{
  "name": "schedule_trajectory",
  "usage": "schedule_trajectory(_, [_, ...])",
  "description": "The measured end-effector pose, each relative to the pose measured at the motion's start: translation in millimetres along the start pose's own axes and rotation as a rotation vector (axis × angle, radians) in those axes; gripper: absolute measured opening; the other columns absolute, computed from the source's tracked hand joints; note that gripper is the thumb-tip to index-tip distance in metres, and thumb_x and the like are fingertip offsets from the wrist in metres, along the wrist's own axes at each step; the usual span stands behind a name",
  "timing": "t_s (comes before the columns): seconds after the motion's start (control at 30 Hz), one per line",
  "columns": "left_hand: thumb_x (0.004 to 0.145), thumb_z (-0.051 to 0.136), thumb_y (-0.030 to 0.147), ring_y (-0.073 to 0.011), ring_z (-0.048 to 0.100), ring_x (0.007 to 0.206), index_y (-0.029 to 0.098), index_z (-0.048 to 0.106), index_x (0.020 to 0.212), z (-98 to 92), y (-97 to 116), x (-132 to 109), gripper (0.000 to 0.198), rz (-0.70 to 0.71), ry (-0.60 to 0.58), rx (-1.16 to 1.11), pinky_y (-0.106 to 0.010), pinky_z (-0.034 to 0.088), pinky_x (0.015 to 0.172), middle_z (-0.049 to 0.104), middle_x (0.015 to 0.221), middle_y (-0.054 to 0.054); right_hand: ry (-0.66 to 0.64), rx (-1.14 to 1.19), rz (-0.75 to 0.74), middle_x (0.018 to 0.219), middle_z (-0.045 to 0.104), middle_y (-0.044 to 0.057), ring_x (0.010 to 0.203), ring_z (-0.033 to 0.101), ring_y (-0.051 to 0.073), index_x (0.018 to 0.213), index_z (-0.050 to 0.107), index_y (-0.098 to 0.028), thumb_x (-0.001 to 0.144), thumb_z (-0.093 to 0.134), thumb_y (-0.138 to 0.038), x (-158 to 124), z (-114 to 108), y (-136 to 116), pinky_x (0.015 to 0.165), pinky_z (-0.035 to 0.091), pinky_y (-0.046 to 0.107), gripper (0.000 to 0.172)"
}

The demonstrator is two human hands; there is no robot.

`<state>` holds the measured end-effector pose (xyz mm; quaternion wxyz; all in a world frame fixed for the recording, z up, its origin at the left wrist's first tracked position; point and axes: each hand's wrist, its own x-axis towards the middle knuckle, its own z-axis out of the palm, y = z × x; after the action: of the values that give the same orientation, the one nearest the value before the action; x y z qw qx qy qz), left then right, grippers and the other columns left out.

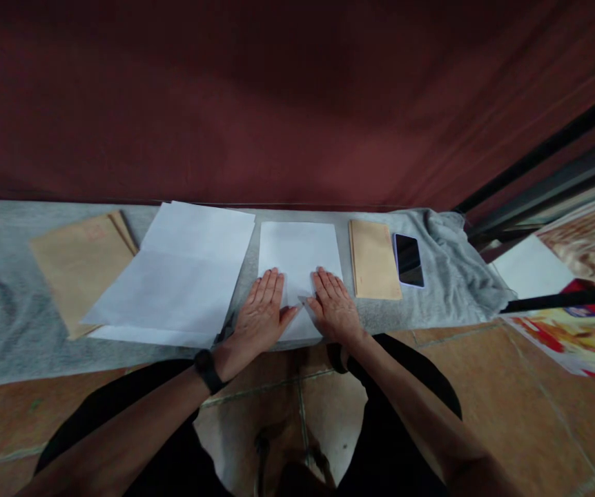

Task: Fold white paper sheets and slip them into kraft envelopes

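Right in front of me a white sheet of paper [300, 245] lies on the grey cloth. My left hand [264, 307] rests flat on its left side, fingers stretched forward. On its right side my right hand [335, 304] lies flat too, palm down. Between the two thumbs part of the sheet's near half shows, with what looks like a small raised or folded edge. Larger white sheets [188, 276] are stacked to the left of my left hand. A pile of brown envelopes [376, 261] sits just right of my right hand.
More brown envelopes [88, 255] lie partly under the large sheets at the left. A phone [408, 260] is beside the right-hand envelopes. The grey cloth [302, 214] covers a narrow surface against a dark red panel [277, 103]. A printed carton [582, 331] stands at the far right.
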<state>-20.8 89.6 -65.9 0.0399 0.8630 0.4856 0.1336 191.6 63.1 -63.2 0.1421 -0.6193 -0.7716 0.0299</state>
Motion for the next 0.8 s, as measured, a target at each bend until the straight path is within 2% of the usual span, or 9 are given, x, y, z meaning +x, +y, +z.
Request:
schedule_trajectory(0.23, [0.103,0.041,0.053,-0.0343,0.026,0.158,0.000,0.035,0.158,-3.3,-5.5,-0.4,0.076,0.021,0.014,-0.019,-0.052,0.025,0.130,0.032,0.167,-0.026,0.004,0.023,0.014,0.168,0.036,0.017,0.155,0.035,0.032,0.160,0.038,-0.009,0.107,0.044,-0.040,-3.6,0.5,6.1,0.128,0.030,0.052,0.062])
schedule_trajectory(0.43, [0.107,0.039,0.044,-0.0296,0.023,0.160,0.004,0.037,0.157,-8.8,14.3,7.4,0.064,0.259,-0.029,-0.068,-0.050,0.021,0.132,0.035,0.167,-0.021,-0.013,0.145,-0.031,0.166,0.039,0.018,0.157,0.033,0.028,0.158,0.042,-0.008,0.110,0.033,-0.039,9.4,-4.5,11.9,0.128,0.033,0.050,0.058])
schedule_trajectory(0.63, [0.106,0.043,0.043,-0.0295,0.037,0.155,0.003,0.046,0.150,-2.6,34.2,5.8,0.060,0.316,-0.151,-0.083,-0.049,0.021,0.130,0.048,0.158,-0.025,-0.093,0.168,-0.044,0.169,0.036,0.012,0.159,0.029,0.023,0.161,0.039,-0.014,0.111,0.025,-0.041,29.5,-1.6,1.9,0.131,0.028,0.048,0.058])
schedule_trajectory(0.8, [0.107,0.040,0.039,-0.0279,0.042,0.151,0.003,0.051,0.146,-3.6,33.3,8.2,0.055,0.324,-0.151,-0.058,-0.046,0.021,0.130,0.053,0.155,-0.022,-0.116,0.124,-0.068,0.170,0.033,0.013,0.159,0.027,0.026,0.160,0.041,-0.013,0.111,0.028,-0.041,36.4,5.0,2.4,0.130,0.026,0.052,0.057])
